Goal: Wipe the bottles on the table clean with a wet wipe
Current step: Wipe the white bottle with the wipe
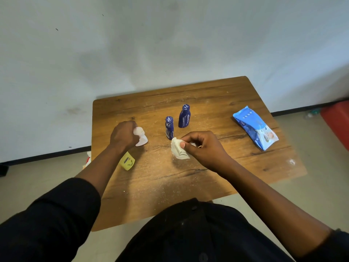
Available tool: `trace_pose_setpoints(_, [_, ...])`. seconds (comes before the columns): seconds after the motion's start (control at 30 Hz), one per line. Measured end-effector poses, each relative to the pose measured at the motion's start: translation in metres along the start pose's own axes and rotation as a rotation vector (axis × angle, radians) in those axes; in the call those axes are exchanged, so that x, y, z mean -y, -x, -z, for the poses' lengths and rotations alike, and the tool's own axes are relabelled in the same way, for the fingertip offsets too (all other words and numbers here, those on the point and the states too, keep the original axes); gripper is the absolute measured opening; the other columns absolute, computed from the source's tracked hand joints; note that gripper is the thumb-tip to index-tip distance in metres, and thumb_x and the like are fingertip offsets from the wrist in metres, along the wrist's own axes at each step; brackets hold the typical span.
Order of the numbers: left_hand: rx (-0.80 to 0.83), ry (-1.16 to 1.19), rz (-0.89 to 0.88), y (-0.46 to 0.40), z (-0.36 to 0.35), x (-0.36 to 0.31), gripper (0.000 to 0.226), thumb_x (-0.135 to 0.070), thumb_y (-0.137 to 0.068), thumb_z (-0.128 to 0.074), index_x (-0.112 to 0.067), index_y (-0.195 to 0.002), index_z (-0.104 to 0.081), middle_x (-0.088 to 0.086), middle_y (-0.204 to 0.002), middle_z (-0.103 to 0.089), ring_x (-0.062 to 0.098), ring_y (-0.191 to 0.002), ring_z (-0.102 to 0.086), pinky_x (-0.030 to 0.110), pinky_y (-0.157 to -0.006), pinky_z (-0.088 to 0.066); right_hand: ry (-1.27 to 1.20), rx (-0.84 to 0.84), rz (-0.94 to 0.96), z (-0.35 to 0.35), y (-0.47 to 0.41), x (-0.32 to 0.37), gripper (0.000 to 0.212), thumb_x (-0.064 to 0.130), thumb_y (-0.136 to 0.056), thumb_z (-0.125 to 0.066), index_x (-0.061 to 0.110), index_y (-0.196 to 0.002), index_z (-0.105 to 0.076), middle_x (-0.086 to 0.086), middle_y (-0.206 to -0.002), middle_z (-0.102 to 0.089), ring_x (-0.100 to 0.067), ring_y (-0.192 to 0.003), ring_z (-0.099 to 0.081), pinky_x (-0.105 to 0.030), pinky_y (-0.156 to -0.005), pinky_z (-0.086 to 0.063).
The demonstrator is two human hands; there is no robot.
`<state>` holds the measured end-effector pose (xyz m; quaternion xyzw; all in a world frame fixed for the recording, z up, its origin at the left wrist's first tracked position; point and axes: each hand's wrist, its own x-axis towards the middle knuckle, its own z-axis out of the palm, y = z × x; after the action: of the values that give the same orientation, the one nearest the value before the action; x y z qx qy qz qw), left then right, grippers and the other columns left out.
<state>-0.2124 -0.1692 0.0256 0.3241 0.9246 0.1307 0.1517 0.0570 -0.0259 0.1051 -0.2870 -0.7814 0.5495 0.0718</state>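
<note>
On the wooden table [207,103] my left hand [123,135] grips a small white bottle [141,138] that stands at the table's left side. My right hand [203,146] pinches a crumpled white wet wipe [178,150] just above the tabletop, in front of the two blue bottles. The smaller blue bottle [169,127] stands right behind the wipe; whether they touch I cannot tell. The taller blue bottle [184,116] stands upright a little farther back and to the right. A yellow bottle [127,161] lies near the left edge, partly under my left forearm.
A blue pack of wet wipes [255,128] lies flat at the table's right side. White dust speckles the tabletop. A red object [338,121] sits on the floor at far right. The wall is close behind the table.
</note>
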Motion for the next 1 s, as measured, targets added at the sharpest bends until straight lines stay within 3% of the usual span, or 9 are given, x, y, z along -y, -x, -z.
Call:
trace_pose_setpoints(0.17, [-0.112, 0.252, 0.014, 0.025, 0.04, -0.01, 0.033, -0.021, -0.08, -0.081, -0.022, -0.112, -0.073, -0.004, -0.106, -0.073, 0.019, -0.094, -0.067, 0.032, -0.077, -0.054, -0.085, -0.012, -0.008, 0.006, 0.0, 0.004, 0.011, 0.014, -0.098, -0.072, 0.02, -0.104, -0.08, 0.002, -0.096, -0.079, -0.012, -0.088, -0.073, -0.018, -0.07, -0.055])
trace_pose_setpoints(0.27, [-0.195, 0.512, 0.042, 0.052, 0.067, -0.017, 0.031, -0.021, -0.083, -0.084, -0.028, -0.111, -0.073, -0.014, -0.102, -0.073, 0.006, -0.093, -0.068, 0.024, -0.078, -0.053, -0.129, -0.019, 0.03, 0.012, -0.003, 0.012, 0.01, 0.013, -0.098, -0.071, 0.017, -0.101, -0.08, 0.0, -0.094, -0.079, -0.007, -0.079, -0.071, -0.016, -0.067, -0.053])
trace_pose_setpoints(0.37, [-0.241, 0.789, 0.102, 0.073, 0.08, -0.026, 0.039, -0.027, -0.082, -0.086, -0.023, -0.119, -0.074, -0.005, -0.112, -0.075, 0.015, -0.104, -0.071, 0.036, -0.086, -0.06, -0.13, -0.058, 0.1, 0.017, -0.009, 0.026, 0.008, 0.013, -0.098, -0.072, 0.014, -0.099, -0.08, 0.007, -0.092, -0.079, 0.003, -0.08, -0.069, -0.015, -0.069, -0.05])
trace_pose_setpoints(0.47, [-0.209, 1.064, 0.129, 0.093, 0.084, -0.046, 0.035, -0.02, -0.088, -0.08, -0.01, -0.121, -0.073, 0.007, -0.115, -0.076, 0.025, -0.107, -0.073, 0.038, -0.078, -0.064, -0.109, -0.116, 0.189, 0.019, -0.013, 0.046, 0.004, 0.017, -0.096, -0.075, 0.018, -0.096, -0.079, 0.01, -0.092, -0.078, -0.002, -0.083, -0.072, -0.023, -0.071, -0.055])
trace_pose_setpoints(0.57, [-0.209, 1.22, 0.078, 0.112, 0.089, -0.078, 0.025, -0.018, -0.091, -0.075, -0.006, -0.114, -0.075, 0.009, -0.105, -0.078, 0.024, -0.098, -0.076, 0.032, -0.069, -0.062, -0.075, -0.135, 0.345, 0.017, -0.011, 0.073, 0.006, 0.019, -0.093, -0.079, 0.018, -0.098, -0.079, 0.012, -0.101, -0.078, -0.004, -0.092, -0.073, -0.032, -0.076, -0.062])
trace_pose_setpoints(0.7, [-0.272, 1.414, 0.062, 0.124, 0.095, -0.116, 0.013, -0.02, -0.097, -0.067, -0.014, -0.099, -0.079, 0.007, -0.09, -0.077, 0.018, -0.079, -0.072, 0.03, -0.065, -0.059, 0.164, -0.168, 0.717, 0.007, -0.008, 0.093, 0.015, 0.016, -0.09, -0.08, 0.01, -0.103, -0.079, 0.0, -0.108, -0.078, -0.013, -0.099, -0.073, -0.038, -0.08, -0.059])
trace_pose_setpoints(0.83, [-0.324, 1.694, 0.131, 0.127, 0.095, -0.138, 0.021, -0.03, -0.098, -0.068, -0.019, -0.083, -0.078, 0.005, -0.083, -0.072, 0.021, -0.078, -0.068, 0.037, -0.078, -0.053, 0.334, -0.232, 0.965, -0.001, -0.003, 0.091, 0.024, 0.018, -0.094, -0.076, 0.004, -0.113, -0.078, -0.009, -0.12, -0.075, -0.027, -0.109, -0.071, -0.044, -0.09, -0.055])
trace_pose_setpoints(0.9, [-0.272, 1.816, 0.178, 0.127, 0.092, -0.138, 0.022, -0.04, -0.096, -0.069, -0.018, -0.092, -0.072, 0.01, -0.089, -0.069, 0.025, -0.084, -0.068, 0.041, -0.082, -0.055, 0.412, -0.164, 1.013, -0.002, 0.003, 0.087, 0.034, 0.025, -0.098, -0.071, 0.003, -0.125, -0.073, -0.012, -0.133, -0.069, -0.031, -0.121, -0.067, -0.049, -0.101, -0.05])
trace_pose_setpoints(1.0, [-0.152, 1.912, 0.256, 0.122, 0.089, -0.133, 0.059, -0.06, -0.08, -0.079, -0.016, -0.112, -0.056, 0.021, -0.104, -0.056, 0.036, -0.1, -0.063, 0.052, -0.098, -0.051, 0.573, -0.014, 1.014, 0.003, 0.014, 0.079, 0.048, 0.035, -0.104, -0.062, 0.006, -0.142, -0.061, -0.011, -0.151, -0.057, -0.027, -0.145, -0.05, -0.053, -0.119, -0.037])
